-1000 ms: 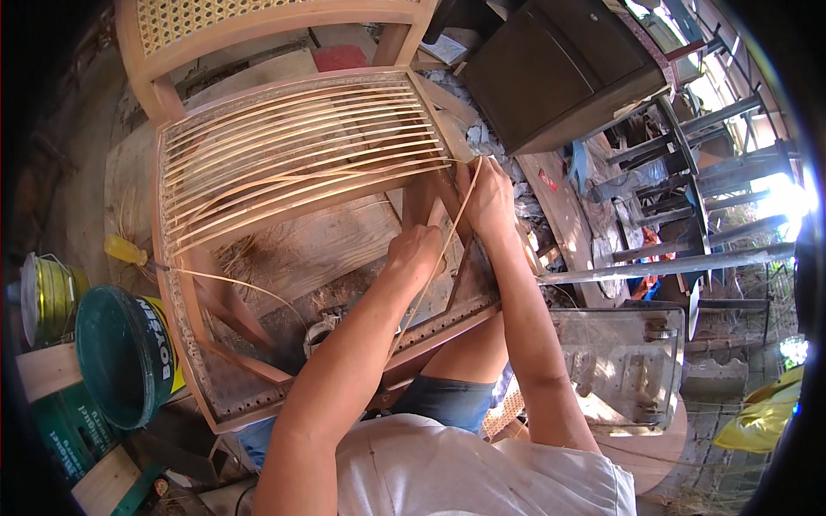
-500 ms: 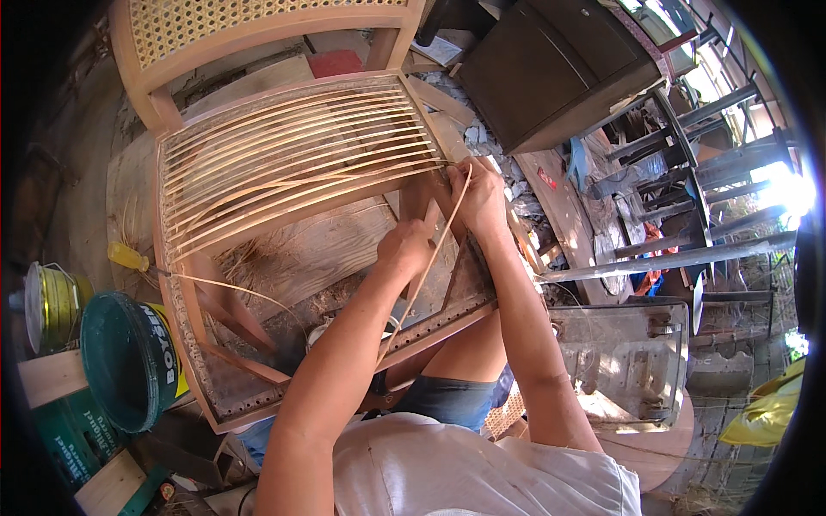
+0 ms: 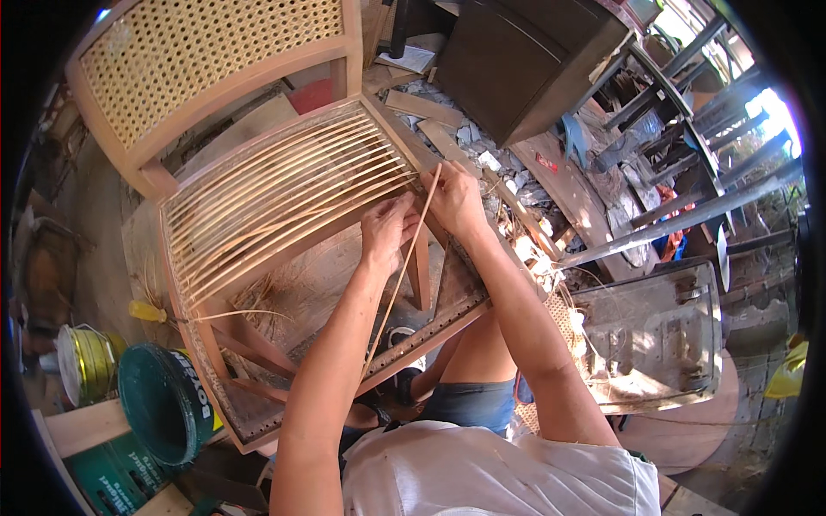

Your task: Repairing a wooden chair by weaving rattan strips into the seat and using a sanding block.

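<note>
A wooden chair frame point(image 3: 179, 292) stands in front of me, with pale cane strands point(image 3: 284, 185) strung side by side across the far part of its seat opening. My right hand point(image 3: 456, 202) is closed at the right seat rail, pinching a long loose cane strand point(image 3: 397, 288) whose length slants down toward my lap. Just left of it, my left hand point(image 3: 389, 228) has its fingers drawn together beside the rail's inner edge; what they hold is hidden. A yellow-handled tool point(image 3: 148, 311) sticks out from the left rail, near a short cane end point(image 3: 232, 316).
Woven cane fills the chair's backrest point(image 3: 215, 64). At left are a dark green bucket point(image 3: 163, 404) and a yellow pail point(image 3: 89, 365). A dark cabinet point(image 3: 525, 64) stands beyond the rubble. A grey plastic tray point(image 3: 650, 335) lies at right, near a round board point(image 3: 688, 421).
The view has shifted, showing more of the backrest. My left hand has risen from below the rail to beside my right hand, which stays at the rail with the strand.
</note>
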### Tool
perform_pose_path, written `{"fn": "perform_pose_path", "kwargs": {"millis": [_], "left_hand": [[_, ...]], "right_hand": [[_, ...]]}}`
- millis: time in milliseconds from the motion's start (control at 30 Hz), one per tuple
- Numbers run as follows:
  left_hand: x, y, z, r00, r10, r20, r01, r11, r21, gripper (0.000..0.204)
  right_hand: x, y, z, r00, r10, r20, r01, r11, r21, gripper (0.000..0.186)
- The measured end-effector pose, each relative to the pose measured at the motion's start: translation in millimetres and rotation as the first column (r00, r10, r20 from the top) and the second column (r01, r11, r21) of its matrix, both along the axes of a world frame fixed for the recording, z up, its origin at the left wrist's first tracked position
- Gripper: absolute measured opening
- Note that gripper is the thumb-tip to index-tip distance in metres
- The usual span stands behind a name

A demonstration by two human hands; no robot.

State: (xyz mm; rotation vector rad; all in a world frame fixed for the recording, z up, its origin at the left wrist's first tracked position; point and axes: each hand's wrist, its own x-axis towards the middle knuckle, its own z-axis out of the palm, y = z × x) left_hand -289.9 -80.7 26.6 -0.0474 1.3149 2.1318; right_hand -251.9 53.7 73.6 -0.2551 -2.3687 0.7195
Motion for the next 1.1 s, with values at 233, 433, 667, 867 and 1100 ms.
{"fn": "perform_pose_path", "kwargs": {"millis": [233,433,667,867,1100], "left_hand": [[-15.9,9.5,-15.0,0.993,-0.066,0.101,0.065,0.998,0.012,0.018],[-19.7,10.5,-9.7,0.994,-0.109,-0.011,0.108,0.992,-0.064,0.02],[-22.7,0.1,-39.6,0.996,-0.071,-0.049,0.06,0.981,-0.185,0.02],[-43.2,-59.3,-104.0,0.997,-0.025,0.077,0.07,0.744,-0.665,0.02],[-32.9,-77.2,-32.5,0.477,-0.877,-0.054,-0.06,0.029,-0.998,0.032]], "right_hand": [[2.6,-3.4,2.7,1.0,-0.009,-0.016,0.009,1.0,-0.005,0.017],[4.9,-4.5,4.9,0.999,-0.024,0.03,0.027,0.995,-0.093,0.016],[6.9,-5.9,7.6,0.997,0.011,0.081,-0.006,0.998,-0.064,0.019],[6.2,-5.9,4.0,0.994,0.027,0.105,-0.033,0.998,0.049,0.018],[10.5,2.4,-0.2,0.995,0.102,-0.015,-0.102,0.994,-0.045,0.015]]}}
